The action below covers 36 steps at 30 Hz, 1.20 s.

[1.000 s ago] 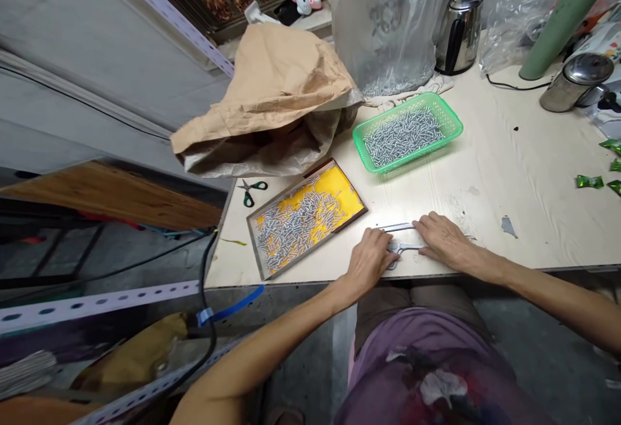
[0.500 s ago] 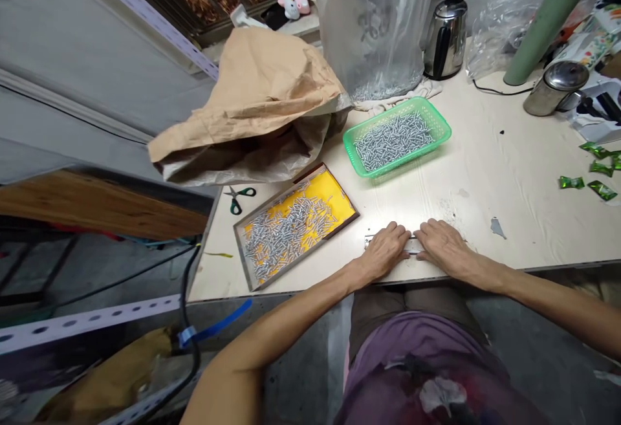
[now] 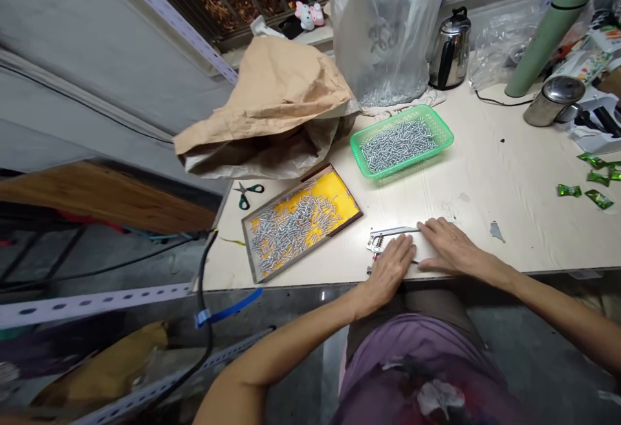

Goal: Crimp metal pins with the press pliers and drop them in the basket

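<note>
A metal fixture with a spring and a long flat bar point(image 3: 395, 231) lies at the table's front edge. My left hand point(image 3: 392, 262) rests over its lower part, fingers extended and close together. My right hand point(image 3: 449, 245) is at the right end of the bar, its fingertips against the metal and its thumb apart below. To the left, a shallow tray with a yellow bottom point(image 3: 342, 195) holds many small metal pins. Behind the hands stands a green basket point(image 3: 361, 169) filled with similar pins.
Scissors point(image 3: 244, 197) lie left of the tray, below a large brown paper bag point(image 3: 286, 88). A plastic bag point(image 3: 388, 43), a steel kettle point(image 3: 449, 50), a green bottle point(image 3: 548, 40) and a steel cup point(image 3: 557, 98) stand behind. Green wrapped sweets point(image 3: 599, 198) lie at the right.
The fixture now shows opened out, its bar apart from the lower part. My left hand has shifted down and flattened, and my right thumb has spread. The camera view has shifted slightly.
</note>
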Tool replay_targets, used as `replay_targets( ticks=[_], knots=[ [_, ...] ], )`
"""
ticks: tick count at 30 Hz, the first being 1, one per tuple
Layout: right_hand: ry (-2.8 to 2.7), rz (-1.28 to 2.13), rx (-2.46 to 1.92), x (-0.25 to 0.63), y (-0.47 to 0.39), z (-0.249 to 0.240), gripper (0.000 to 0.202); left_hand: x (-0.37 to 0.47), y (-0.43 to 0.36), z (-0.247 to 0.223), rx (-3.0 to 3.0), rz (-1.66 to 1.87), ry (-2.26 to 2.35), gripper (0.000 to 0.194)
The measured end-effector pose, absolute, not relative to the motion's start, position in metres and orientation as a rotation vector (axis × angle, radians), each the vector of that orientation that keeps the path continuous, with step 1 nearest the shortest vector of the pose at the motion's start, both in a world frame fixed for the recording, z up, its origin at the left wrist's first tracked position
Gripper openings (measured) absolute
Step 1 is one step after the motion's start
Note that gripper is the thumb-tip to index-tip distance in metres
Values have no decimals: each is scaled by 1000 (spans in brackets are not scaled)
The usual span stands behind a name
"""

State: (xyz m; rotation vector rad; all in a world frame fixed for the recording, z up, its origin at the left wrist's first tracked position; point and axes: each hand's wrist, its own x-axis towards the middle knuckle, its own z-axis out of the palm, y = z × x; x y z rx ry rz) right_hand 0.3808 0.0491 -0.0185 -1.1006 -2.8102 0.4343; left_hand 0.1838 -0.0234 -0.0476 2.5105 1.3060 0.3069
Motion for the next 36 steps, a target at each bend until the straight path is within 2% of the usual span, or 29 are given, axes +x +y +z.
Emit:
replay_targets(
  ticks=[5, 7, 14, 19, 22, 25, 28, 30, 32, 34, 36],
  knots=[
    [-2829, 419, -1157, 375, 63, -20, 20, 193, -45, -59, 2485, 364, 1268, 49],
    [-2831, 378, -1196, 368, 71, -20, 13, 195, -46, -60, 2465, 356, 1260, 49],
    [-2881, 252, -1137, 337, 93, -2, 12, 197, -47, -55, 2433, 348, 1265, 41],
    [-3129, 467, -512, 284, 62, 8, 12, 199, -50, -73, 2311, 237, 1286, 37],
    [-3221, 432, -320, 254, 49, 2, 15, 204, -55, -86, 2305, 206, 1327, 36],
    [-3179, 407, -282, 238, 51, -2, 15, 206, -57, -83, 2392, 331, 1301, 35],
    [-2972, 465, -416, 241, 73, 10, 14, 190, -46, -61, 2483, 524, 1239, 33],
    [-2780, 442, -569, 252, 99, 27, 17, 166, -28, -41, 2473, 662, 1383, 33],
    [-2614, 351, -706, 267, 129, 46, 19, 136, -1, -23, 2340, 743, 1786, 30],
    [-2511, 204, -810, 283, 158, 64, 18, 108, 31, -12, 2111, 625, 2143, 24],
    [-2440, 75, -878, 296, 177, 77, 18, 90, 59, -7, 1910, 430, 2308, 23]
  ],
)
